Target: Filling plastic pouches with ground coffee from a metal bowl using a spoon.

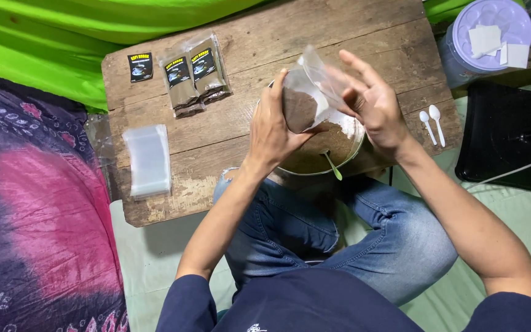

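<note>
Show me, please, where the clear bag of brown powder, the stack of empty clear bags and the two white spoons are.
clear bag of brown powder (pixel 300 109), head view, on the powder.
stack of empty clear bags (pixel 148 161), head view, top bag's middle.
two white spoons (pixel 436 120), head view, right spoon's handle.

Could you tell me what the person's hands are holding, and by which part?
A clear plastic pouch of brown powder: the left hand grips its lower side, the right hand steadies its open top.

Two white spoons (pixel 431 123) — three filled packets (pixel 195 77), one bowl (pixel 354 144), one jar (pixel 483 40).
</note>
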